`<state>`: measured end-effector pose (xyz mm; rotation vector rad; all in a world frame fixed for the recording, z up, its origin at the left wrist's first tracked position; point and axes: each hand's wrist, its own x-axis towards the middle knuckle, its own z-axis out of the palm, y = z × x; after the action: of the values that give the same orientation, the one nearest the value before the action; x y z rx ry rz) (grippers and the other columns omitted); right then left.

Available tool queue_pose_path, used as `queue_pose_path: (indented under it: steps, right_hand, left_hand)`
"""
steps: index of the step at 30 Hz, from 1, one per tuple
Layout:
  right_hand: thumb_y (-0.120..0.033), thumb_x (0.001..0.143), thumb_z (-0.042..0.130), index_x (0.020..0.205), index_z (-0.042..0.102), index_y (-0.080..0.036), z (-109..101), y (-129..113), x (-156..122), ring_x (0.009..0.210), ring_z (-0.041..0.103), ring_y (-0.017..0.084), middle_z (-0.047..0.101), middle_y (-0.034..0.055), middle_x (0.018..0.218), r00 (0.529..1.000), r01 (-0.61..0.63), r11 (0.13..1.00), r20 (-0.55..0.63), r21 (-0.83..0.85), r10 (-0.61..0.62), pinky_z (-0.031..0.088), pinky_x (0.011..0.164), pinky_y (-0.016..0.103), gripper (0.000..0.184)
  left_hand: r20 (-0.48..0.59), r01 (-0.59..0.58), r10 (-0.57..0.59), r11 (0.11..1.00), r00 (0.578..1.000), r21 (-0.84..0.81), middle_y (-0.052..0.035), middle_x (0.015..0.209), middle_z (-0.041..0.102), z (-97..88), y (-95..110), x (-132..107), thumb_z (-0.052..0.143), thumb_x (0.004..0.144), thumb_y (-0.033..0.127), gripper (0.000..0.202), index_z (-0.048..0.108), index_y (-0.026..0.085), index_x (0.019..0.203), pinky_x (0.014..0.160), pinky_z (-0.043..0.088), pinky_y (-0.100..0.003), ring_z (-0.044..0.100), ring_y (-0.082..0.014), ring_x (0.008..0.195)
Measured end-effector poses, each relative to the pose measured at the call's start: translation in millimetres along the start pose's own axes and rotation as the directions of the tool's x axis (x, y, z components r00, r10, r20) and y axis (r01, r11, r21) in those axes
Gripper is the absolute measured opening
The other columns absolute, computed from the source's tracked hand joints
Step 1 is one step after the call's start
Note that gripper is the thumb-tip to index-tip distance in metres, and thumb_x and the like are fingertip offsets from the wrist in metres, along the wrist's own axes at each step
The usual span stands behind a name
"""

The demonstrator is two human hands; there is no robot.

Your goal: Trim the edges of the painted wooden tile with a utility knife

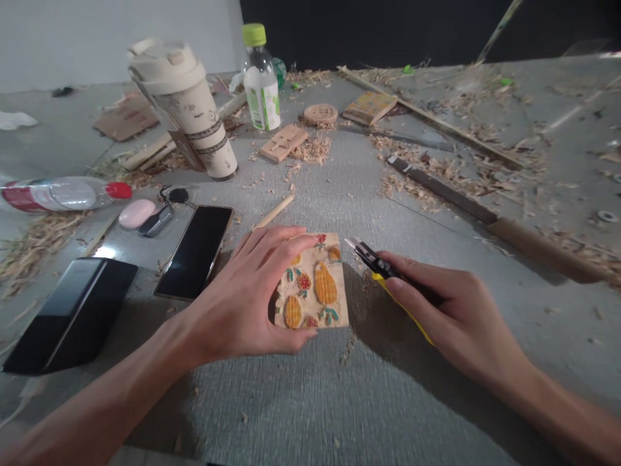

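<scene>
My left hand (252, 291) grips a square carved wooden block (310, 304) by its left part, fingers over the far edge and thumb along the near one. Raised orange fruit shapes, red flowers and blue-green leaves cover its pale top face. Just right of the block, my right hand (441, 304) is closed around a utility knife (371, 259) with a yellow and black handle. Its short blade points toward the block's upper right corner, a small gap apart from it.
Left lie a smartphone (194, 252), a black folded device (70, 310), and a red-capped bottle (72, 194). Behind stand a tilted cup (189, 110) and a green-capped bottle (262, 90). Carved wood pieces (284, 142), wood shavings (315, 149) and a long dark file-like tool (446, 191) lie farther off.
</scene>
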<state>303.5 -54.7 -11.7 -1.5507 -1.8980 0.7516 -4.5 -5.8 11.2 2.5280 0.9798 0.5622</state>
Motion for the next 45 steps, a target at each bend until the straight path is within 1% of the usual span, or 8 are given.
queue_pose_path:
  steps: [3, 8, 13, 20, 26, 33, 40, 45]
  right_hand:
    - [-0.048, 0.111, 0.06, 0.142, 0.078, -0.033, 0.3, 0.4, -0.3, 0.083, 0.077, 0.019, 0.086, -0.0007, 0.116, 1.0, 0.003, 1.0, 0.009, 0.016, -0.003, 0.055, 0.061, 0.029, 0.038]
    - [-0.047, 0.111, 0.062, 0.144, 0.076, -0.033, 1.2, 1.9, -1.2, 0.089, 0.078, 0.02, 0.085, -0.0004, 0.123, 1.0, 0.013, 0.999, -0.002, 0.038, -0.013, 0.057, 0.066, 0.03, 0.039]
    - [-0.046, 0.112, 0.06, 0.141, 0.078, -0.035, -0.4, 0.0, -1.8, 0.09, 0.078, 0.02, 0.085, -0.0013, 0.123, 1.0, 0.022, 0.999, 0.001, 0.035, -0.022, 0.058, 0.068, 0.03, 0.036]
    - [-0.046, 0.113, 0.058, 0.14, 0.078, -0.036, -0.2, -0.3, -1.5, 0.097, 0.08, 0.021, 0.084, -0.002, 0.124, 1.0, 0.023, 0.999, 0.013, 0.031, -0.024, 0.058, 0.069, 0.031, 0.034]
    - [-0.044, 0.114, 0.058, 0.139, 0.077, -0.035, -0.7, 0.3, -1.6, 0.099, 0.08, 0.021, 0.084, -0.0018, 0.126, 0.999, 0.035, 0.999, 0.012, 0.03, -0.035, 0.059, 0.071, 0.031, 0.033]
    - [-0.043, 0.114, 0.058, 0.14, 0.077, -0.037, 0.5, 0.1, -0.8, 0.105, 0.081, 0.021, 0.083, -0.0028, 0.131, 0.999, 0.034, 0.999, 0.012, 0.041, -0.035, 0.061, 0.076, 0.031, 0.033]
    - [-0.04, 0.114, 0.057, 0.147, 0.073, -0.037, 0.0, -1.0, -0.5, 0.11, 0.081, 0.022, 0.084, -0.0013, 0.126, 0.998, 0.055, 0.998, 0.023, 0.037, -0.056, 0.063, 0.076, 0.03, 0.036]
    - [-0.038, 0.114, 0.056, 0.147, 0.072, -0.035, 1.6, -2.2, -1.3, 0.11, 0.081, 0.022, 0.085, 0.0, 0.116, 0.997, 0.07, 0.997, 0.018, 0.028, -0.07, 0.064, 0.076, 0.029, 0.037]
  left_hand:
    - [-0.004, 0.015, -0.015, 1.0, 1.0, -0.001, -0.019, 0.161, 0.053, -2.4, 1.5, 0.5, 0.089, 0.078, 0.044, 0.096, 0.041, 0.025, 0.159, 0.127, 0.04, -0.059, 0.05, -0.0407, 0.152]
    - [-0.055, 0.0, 0.0, 1.0, 0.998, 0.006, -0.0186, 0.162, 0.054, -3.6, 2.8, -0.1, 0.089, 0.077, 0.04, 0.095, 0.042, 0.023, 0.158, 0.128, 0.038, -0.056, 0.049, -0.0399, 0.153]
    - [-0.06, -0.008, 0.009, 1.0, 0.998, 0.023, -0.0175, 0.164, 0.053, -1.7, 1.7, -2.0, 0.088, 0.079, 0.04, 0.093, 0.043, 0.024, 0.159, 0.13, 0.035, -0.056, 0.048, -0.0386, 0.154]
    - [-0.072, -0.006, 0.01, 0.999, 0.997, 0.054, -0.02, 0.162, 0.052, -1.9, 2.5, -2.4, 0.086, 0.08, 0.041, 0.09, 0.045, 0.021, 0.157, 0.129, 0.035, -0.056, 0.049, -0.0389, 0.153]
    - [-0.071, 0.0, 0.004, 0.998, 0.997, 0.062, -0.0196, 0.162, 0.052, -1.6, 2.6, -1.5, 0.085, 0.081, 0.042, 0.088, 0.045, 0.022, 0.156, 0.129, 0.036, -0.057, 0.048, -0.0389, 0.154]
    - [-0.063, -0.002, 0.007, 0.997, 0.998, 0.075, -0.0186, 0.162, 0.051, -2.2, 2.5, -1.1, 0.085, 0.082, 0.04, 0.088, 0.041, 0.026, 0.158, 0.128, 0.037, -0.062, 0.048, -0.0408, 0.153]
    - [-0.07, 0.019, -0.014, 0.998, 0.997, 0.063, -0.0167, 0.163, 0.05, 0.6, 3.0, -2.5, 0.084, 0.081, 0.039, 0.09, 0.04, 0.027, 0.158, 0.129, 0.037, -0.061, 0.047, -0.0397, 0.153]
    - [0.015, 0.054, -0.055, 0.997, 0.998, 0.052, -0.0147, 0.162, 0.05, 4.8, -2.5, -3.8, 0.084, 0.078, 0.036, 0.099, 0.034, 0.032, 0.163, 0.123, 0.044, -0.064, 0.047, -0.0409, 0.151]
